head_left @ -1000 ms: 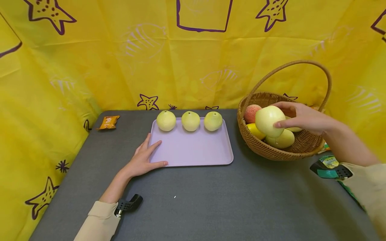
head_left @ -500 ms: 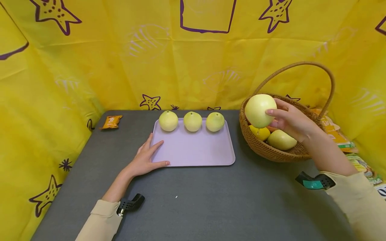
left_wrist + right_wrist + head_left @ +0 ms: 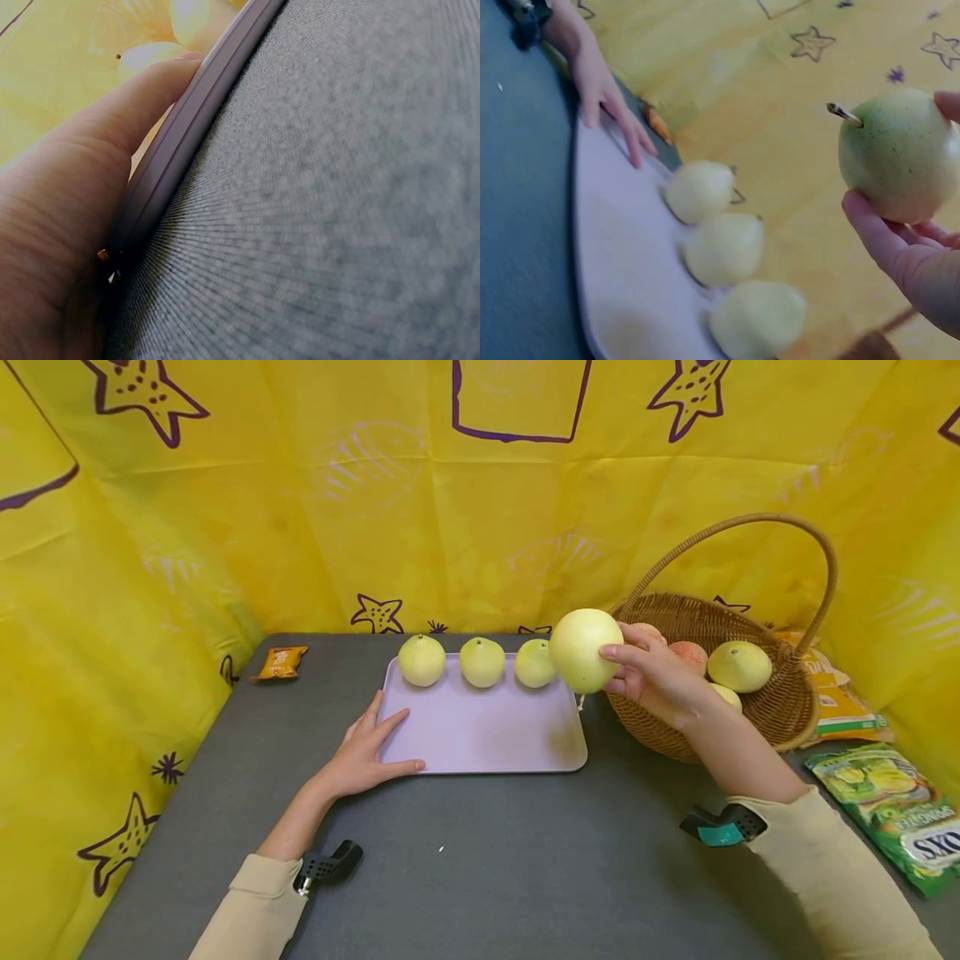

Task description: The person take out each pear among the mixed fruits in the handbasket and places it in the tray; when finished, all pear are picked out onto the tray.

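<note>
In the head view, my right hand (image 3: 660, 681) holds a round, pale yellow-green pear (image 3: 587, 650) in the air by the tray's back right corner. The thumb and fingers grip its sides, and its stem (image 3: 845, 115) shows in the right wrist view. My left hand (image 3: 365, 750) rests with spread fingers on the left front corner of the lilac tray (image 3: 480, 739). The left wrist view shows a thumb (image 3: 142, 101) along the tray's rim. Three similar fruits stand along the tray's back edge: a left one (image 3: 422, 660), a middle one (image 3: 482, 662) and a right one (image 3: 534, 663).
Right of the tray stands a wicker basket (image 3: 787, 710) with a tall handle, holding several fruits, among them a reddish one (image 3: 688, 657) and a pale yellow one (image 3: 739, 666). A green packet (image 3: 888, 802) lies at the right, an orange wrapped snack (image 3: 281, 663) at the back left.
My right hand has carried the pear leftward out of the basket area to the tray's right end. The left hand stays on the tray. The head view has shifted slightly.
</note>
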The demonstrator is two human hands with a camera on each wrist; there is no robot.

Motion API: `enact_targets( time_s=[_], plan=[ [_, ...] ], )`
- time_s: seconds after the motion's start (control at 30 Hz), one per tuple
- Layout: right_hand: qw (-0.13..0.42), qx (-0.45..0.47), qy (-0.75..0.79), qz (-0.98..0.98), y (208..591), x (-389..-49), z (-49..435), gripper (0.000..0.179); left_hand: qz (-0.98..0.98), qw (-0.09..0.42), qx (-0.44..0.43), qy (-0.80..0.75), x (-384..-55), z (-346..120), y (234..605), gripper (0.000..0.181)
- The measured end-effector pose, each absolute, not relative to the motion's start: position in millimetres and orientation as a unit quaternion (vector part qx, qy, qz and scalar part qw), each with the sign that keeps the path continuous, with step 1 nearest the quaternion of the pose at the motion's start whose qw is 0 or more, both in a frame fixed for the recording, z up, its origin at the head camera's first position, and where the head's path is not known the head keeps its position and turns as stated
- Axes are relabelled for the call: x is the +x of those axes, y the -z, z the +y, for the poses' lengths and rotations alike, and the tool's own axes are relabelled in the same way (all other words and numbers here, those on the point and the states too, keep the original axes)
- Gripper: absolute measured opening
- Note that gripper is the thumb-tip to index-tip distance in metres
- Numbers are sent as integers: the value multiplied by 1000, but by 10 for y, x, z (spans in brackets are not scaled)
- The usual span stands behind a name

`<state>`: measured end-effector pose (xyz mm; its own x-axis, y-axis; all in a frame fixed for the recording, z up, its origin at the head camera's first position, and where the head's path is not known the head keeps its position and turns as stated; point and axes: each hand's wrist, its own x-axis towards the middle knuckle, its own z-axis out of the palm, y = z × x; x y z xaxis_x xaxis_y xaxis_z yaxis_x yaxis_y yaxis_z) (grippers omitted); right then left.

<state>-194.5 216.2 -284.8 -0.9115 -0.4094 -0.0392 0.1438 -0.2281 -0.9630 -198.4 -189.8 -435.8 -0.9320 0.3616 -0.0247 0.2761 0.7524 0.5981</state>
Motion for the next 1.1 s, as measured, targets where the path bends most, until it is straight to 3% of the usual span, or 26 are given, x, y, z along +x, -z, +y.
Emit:
enact_targets(
  time_s=[0.23, 0.63, 1.1],
  plan=[
    [206, -103, 755, 614, 3044, -2002, 1867, 62, 935, 65, 170, -305, -1984, -1905, 4361, 97],
    [251, -69, 737, 624, 3367, -2029, 1447, 67, 934, 52, 176, -305, -1994, -1895, 4374, 115],
    [277, -33, 718, 638, 3747, -2061, 1033, 58, 935, 50, 174, -304, -1982, -1897, 4371, 117]
  ],
)
